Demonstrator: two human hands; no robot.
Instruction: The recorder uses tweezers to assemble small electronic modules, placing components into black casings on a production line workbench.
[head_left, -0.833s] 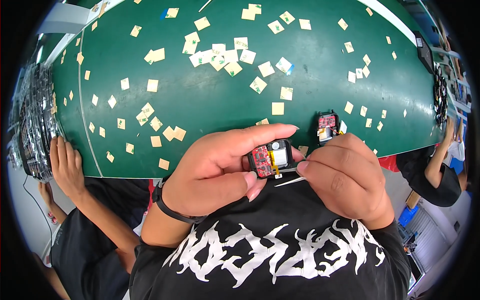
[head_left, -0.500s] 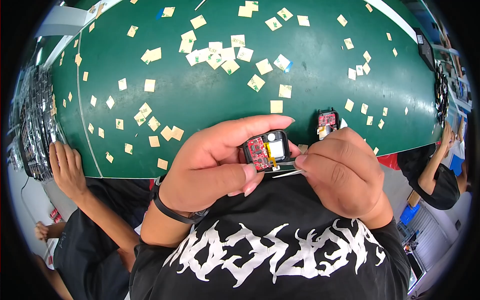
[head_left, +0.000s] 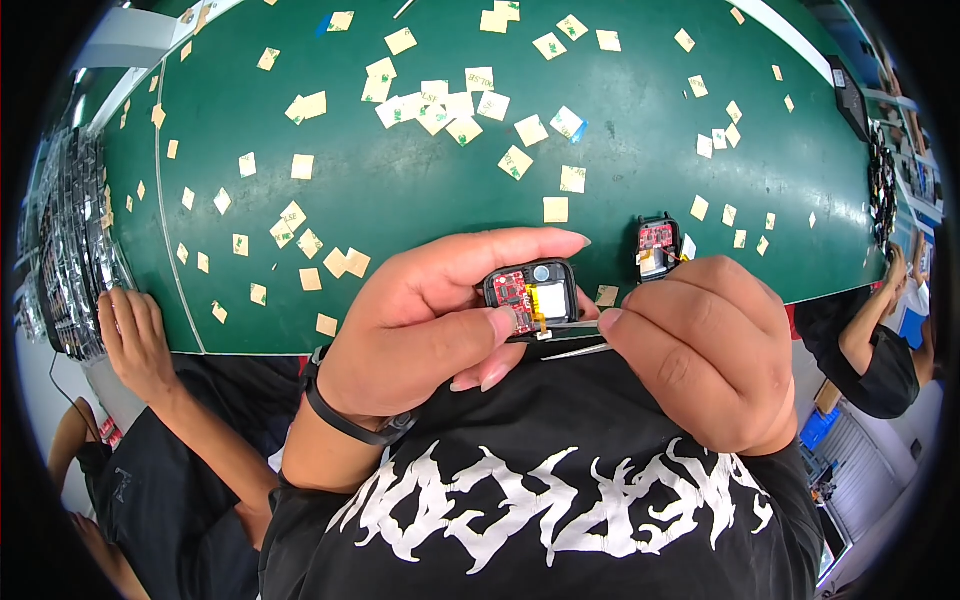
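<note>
Between the thumb and fingers of my left hand (head_left: 405, 325) is a small black watch-like housing (head_left: 574, 290), its open side facing up. Inside it show a red circuit board (head_left: 512, 291), a white square part (head_left: 552, 301), a pale round part (head_left: 541, 272) and a yellow flex ribbon (head_left: 537, 305) with a small connector end at the lower edge. My right hand (head_left: 705, 355) pinches metal tweezers (head_left: 576, 351). Their tips point left, beside the ribbon's end; I cannot tell whether they touch it. A second open housing (head_left: 656, 240) with a red board lies on the table beyond my right hand.
Many small cream paper squares (head_left: 556, 210) lie scattered over the green table (head_left: 430, 190). Stacked plastic-wrapped black parts (head_left: 75, 250) stand at the left edge, with another person's hand (head_left: 137, 335) against them. At the far right another person (head_left: 875, 350) works near dark parts.
My right hand has shifted slightly right, and the tweezers show more of their length. The housing in my left hand has tilted a little, and its round part looks bluer.
</note>
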